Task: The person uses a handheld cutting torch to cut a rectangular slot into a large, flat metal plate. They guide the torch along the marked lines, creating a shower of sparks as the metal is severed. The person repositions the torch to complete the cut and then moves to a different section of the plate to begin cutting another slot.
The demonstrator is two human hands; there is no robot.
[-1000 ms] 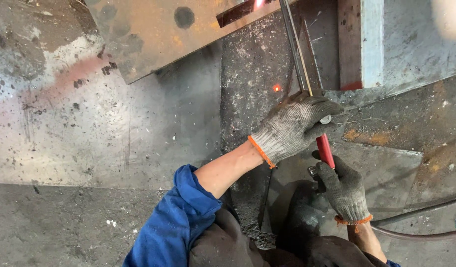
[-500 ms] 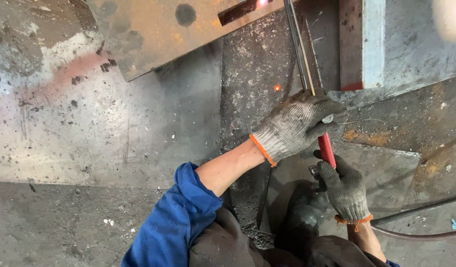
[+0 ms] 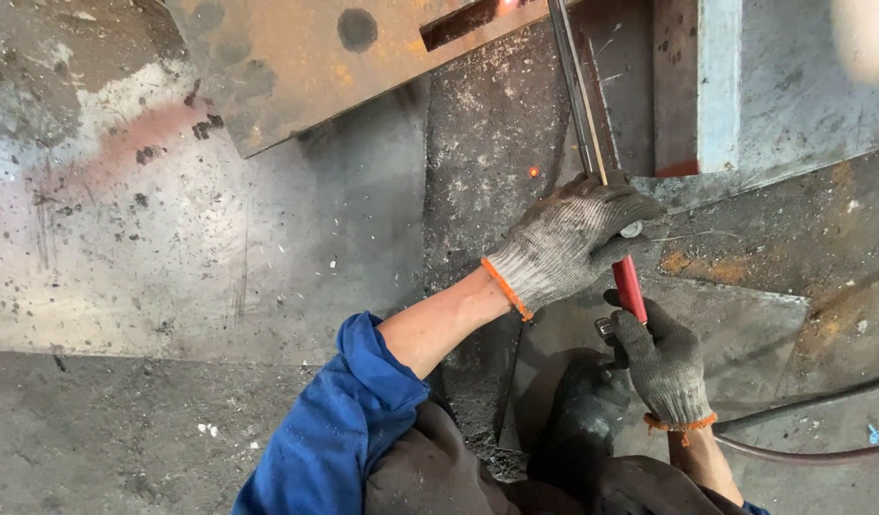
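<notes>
Gripping a long cutting torch (image 3: 601, 181), your left hand (image 3: 573, 238), in a grey knit glove, closes around its thin metal tubes, while your right hand (image 3: 663, 358) clasps the red handle (image 3: 629, 286) below. The torch runs upward toward a rusty steel plate (image 3: 315, 67). Black hoses (image 3: 802, 429) trail right across the rough, spattered floor (image 3: 172, 267).

A grey, spatter-flecked steel floor (image 3: 172, 267) carries a rusty brown steel plate (image 3: 296, 57) at the top, a pale blue-grey upright steel bar (image 3: 721, 76), and dark hoses (image 3: 802, 448) at lower right.
</notes>
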